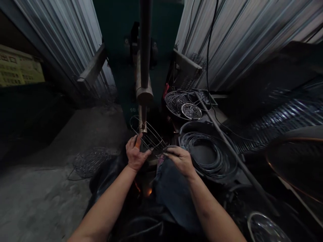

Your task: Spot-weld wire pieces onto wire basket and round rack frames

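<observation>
A wire frame (153, 131) of thin metal rods is held between my two hands, tilted below the tip of a spot-welding machine's electrode (143, 127). My left hand (136, 153) grips the frame's left side, and an orange wrap shows on one finger. On the right end of the frame, my right hand (179, 158) is closed with thumb and fingers pinching the wire. The frame's far end reaches up behind the electrode. Its lower edge is partly hidden in the dark between my hands.
To the right stand a tub with coiled wire (209, 154) and a basin of wire rings (174, 101) holding a small bowl of metal pieces (191, 111). A long bar (227, 144) slants across them. Tangled wire (91, 161) lies on the floor at left. Stacked wire racks (290, 117) fill the far right.
</observation>
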`<action>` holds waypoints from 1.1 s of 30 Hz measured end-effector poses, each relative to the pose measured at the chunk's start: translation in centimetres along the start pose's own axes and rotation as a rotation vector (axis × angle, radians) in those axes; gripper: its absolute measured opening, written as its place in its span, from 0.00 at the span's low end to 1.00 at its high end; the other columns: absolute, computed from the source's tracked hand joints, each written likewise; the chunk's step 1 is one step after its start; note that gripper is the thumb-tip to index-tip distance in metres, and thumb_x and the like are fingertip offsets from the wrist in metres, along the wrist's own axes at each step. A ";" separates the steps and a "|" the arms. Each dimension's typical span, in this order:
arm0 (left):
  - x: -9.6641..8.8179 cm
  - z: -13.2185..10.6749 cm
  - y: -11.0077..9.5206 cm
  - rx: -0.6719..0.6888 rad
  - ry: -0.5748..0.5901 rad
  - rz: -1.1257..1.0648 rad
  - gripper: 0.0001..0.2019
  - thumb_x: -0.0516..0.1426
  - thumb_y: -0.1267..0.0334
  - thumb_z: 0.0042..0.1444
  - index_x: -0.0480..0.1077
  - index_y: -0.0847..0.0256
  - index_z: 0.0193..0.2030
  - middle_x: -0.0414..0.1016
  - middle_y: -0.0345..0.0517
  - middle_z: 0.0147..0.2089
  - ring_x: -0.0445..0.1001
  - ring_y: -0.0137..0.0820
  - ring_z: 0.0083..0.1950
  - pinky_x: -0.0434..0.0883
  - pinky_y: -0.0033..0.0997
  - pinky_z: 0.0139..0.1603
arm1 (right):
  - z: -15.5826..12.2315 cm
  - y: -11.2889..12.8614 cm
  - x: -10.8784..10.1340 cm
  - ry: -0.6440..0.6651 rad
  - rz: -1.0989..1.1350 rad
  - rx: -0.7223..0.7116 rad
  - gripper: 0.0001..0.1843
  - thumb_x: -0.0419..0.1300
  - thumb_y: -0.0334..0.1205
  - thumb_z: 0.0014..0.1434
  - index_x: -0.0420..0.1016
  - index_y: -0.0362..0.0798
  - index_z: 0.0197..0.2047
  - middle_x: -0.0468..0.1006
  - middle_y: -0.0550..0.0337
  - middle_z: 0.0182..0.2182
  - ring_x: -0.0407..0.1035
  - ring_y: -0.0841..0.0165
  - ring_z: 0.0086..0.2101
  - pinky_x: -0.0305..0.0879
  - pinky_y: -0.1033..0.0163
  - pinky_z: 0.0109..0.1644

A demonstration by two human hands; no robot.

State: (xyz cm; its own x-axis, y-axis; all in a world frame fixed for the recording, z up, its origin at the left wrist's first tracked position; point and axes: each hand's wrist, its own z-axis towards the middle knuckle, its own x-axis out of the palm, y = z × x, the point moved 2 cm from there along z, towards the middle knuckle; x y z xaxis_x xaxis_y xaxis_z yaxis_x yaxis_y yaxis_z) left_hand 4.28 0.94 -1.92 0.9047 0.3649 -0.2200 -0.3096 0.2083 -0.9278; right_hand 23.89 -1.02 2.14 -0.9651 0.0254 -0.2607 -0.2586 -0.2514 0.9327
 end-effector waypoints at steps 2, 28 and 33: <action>-0.3 0.0 -0.1 0.019 0.020 0.024 0.34 0.72 0.63 0.31 0.73 0.54 0.50 0.69 0.51 0.56 0.61 0.48 0.63 0.52 0.40 0.67 | 0.1 1.5 0.4 0.036 -0.002 -0.059 0.03 0.64 0.36 0.50 0.81 0.51 0.29 0.80 0.57 0.31 0.75 0.66 0.34 0.71 0.62 0.39; -2.5 0.1 1.9 0.237 -0.020 0.115 0.35 0.70 0.55 0.37 0.69 0.59 0.55 0.71 0.48 0.52 0.73 0.39 0.51 0.71 0.38 0.54 | 4.4 5.6 1.1 0.421 -0.225 -0.137 0.04 0.64 0.29 0.46 0.78 0.47 0.27 0.77 0.59 0.29 0.71 0.68 0.33 0.65 0.64 0.38; -2.0 0.1 2.8 0.178 -0.039 0.072 0.35 0.70 0.57 0.36 0.69 0.59 0.55 0.70 0.49 0.52 0.72 0.41 0.52 0.70 0.41 0.55 | 3.7 5.2 1.5 0.358 -0.215 -0.160 0.07 0.62 0.26 0.49 0.79 0.47 0.29 0.78 0.58 0.31 0.72 0.68 0.33 0.66 0.65 0.39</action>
State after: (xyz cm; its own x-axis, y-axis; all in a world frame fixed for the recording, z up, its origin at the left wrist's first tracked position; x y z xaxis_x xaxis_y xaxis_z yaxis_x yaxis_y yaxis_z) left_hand 1.56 0.86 -4.06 0.8674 0.4189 -0.2685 -0.4228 0.3363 -0.8415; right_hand 20.95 1.28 7.50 -0.8076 -0.2364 -0.5403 -0.4143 -0.4245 0.8050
